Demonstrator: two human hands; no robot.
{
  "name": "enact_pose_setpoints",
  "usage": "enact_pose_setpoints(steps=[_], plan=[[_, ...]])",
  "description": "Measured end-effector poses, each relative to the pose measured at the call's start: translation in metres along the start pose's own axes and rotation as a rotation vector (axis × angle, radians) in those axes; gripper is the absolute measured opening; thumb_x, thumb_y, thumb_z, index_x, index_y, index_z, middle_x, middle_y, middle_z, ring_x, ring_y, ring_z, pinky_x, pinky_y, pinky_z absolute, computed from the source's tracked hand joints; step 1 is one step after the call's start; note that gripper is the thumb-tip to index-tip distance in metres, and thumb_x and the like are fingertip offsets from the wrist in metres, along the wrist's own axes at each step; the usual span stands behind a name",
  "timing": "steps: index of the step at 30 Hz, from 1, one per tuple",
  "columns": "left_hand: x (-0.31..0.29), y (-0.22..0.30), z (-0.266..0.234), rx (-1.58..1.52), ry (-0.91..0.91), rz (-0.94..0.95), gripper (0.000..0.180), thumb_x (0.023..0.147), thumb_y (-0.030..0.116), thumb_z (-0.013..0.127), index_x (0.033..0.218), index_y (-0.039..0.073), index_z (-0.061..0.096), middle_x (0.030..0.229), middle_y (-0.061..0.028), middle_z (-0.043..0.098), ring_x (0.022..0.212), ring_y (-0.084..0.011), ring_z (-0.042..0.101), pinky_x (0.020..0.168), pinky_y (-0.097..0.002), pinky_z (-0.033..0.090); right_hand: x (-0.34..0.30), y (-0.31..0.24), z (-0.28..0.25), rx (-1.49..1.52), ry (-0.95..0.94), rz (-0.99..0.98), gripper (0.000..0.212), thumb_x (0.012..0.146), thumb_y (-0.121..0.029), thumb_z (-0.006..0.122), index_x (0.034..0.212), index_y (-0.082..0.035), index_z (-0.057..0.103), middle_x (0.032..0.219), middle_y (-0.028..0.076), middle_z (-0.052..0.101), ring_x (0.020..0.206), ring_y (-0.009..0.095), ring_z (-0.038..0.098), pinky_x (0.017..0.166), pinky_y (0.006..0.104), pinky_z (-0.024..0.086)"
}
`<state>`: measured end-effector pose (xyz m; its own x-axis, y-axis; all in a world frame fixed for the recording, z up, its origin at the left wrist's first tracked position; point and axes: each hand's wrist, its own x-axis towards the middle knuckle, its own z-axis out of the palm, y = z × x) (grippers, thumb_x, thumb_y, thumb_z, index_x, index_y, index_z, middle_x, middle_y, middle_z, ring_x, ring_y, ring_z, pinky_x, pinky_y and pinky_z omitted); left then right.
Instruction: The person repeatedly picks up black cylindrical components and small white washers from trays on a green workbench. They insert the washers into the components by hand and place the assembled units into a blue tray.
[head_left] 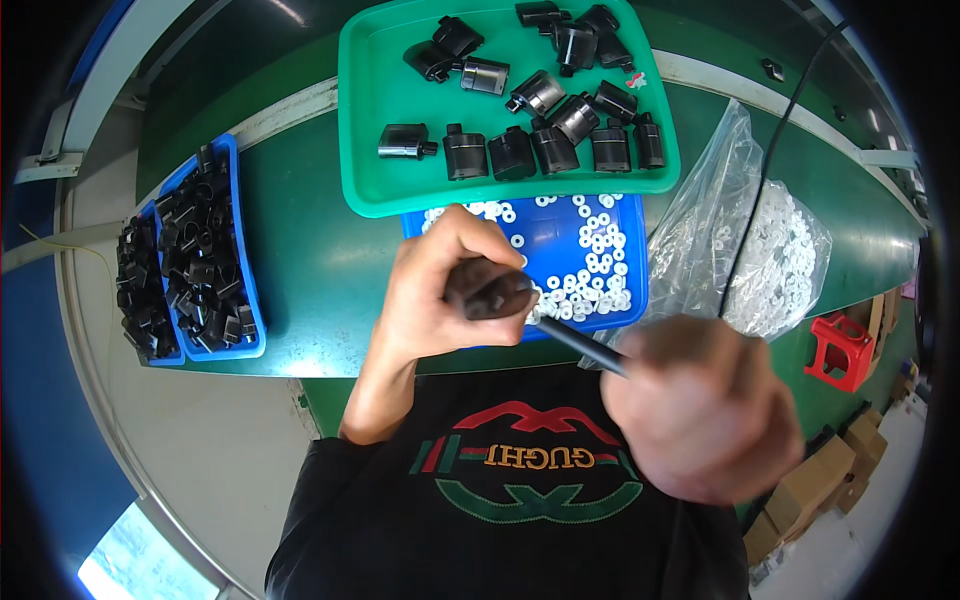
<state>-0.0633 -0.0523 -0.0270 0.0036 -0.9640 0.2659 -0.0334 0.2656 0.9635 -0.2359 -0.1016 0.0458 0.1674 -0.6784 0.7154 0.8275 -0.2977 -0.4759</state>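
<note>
My left hand (425,285) is closed around a smoky black plastic cartridge (488,290), its end turned toward my right hand. A thin black rod-shaped tool (582,347) extends from my right hand (705,410), its tip by the cartridge and a small white ring near it. Motion blurs the right hand, but its fingers are wrapped round the tool. Behind the left hand lies a blue tray (641,262) with many small white rings (600,245). Beyond it, a green tray (362,120) holds several similar dark cartridges (465,152), some lying down and some upright.
Two blue bins (245,270) of black plastic parts (200,240) stand at the left. A clear bag (775,255) of white rings lies at the right, with a black cable (762,180) crossing it. A red stool (838,350) and cardboard boxes (815,490) are beyond the table's right side.
</note>
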Motion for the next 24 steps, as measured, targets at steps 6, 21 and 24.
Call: enact_pose_setpoints(steps=[6,21,24], plan=[[0.003,0.006,-0.017,-0.059,0.013,0.123,0.043,0.065,-0.007,0.079,0.096,0.001,0.05,0.077,-0.0068,0.062,0.065,-0.0079,0.059,0.055,-0.0189,0.046,-0.015,-0.018,-0.05,-0.925,-0.205,0.299,0.008,0.069,0.001,0.058,0.069,-0.007,0.059,0.065,0.004,0.046,0.055,0.019,0.047,0.046,0.0289,0.036],[0.105,-0.019,-0.138,0.859,0.501,-0.059,0.041,0.074,0.009,0.081,0.11,0.004,0.064,0.101,-0.0134,0.063,0.093,-0.0242,0.064,0.08,-0.0348,0.051,-0.097,0.022,-0.087,-1.682,-0.407,0.375,0.034,0.062,0.001,0.067,0.096,-0.002,0.069,0.085,0.007,0.054,0.073,0.024,0.057,0.057,0.0348,0.05],[0.123,-0.061,-0.197,1.067,0.462,-0.031,0.044,0.075,0.011,0.08,0.115,0.004,0.062,0.103,-0.0152,0.062,0.095,-0.0292,0.064,0.082,-0.038,0.052,-0.097,0.025,-0.087,-1.706,-0.388,0.365,0.036,0.063,0.0,0.068,0.099,-0.002,0.068,0.086,0.007,0.054,0.075,0.024,0.057,0.057,0.035,0.05]])
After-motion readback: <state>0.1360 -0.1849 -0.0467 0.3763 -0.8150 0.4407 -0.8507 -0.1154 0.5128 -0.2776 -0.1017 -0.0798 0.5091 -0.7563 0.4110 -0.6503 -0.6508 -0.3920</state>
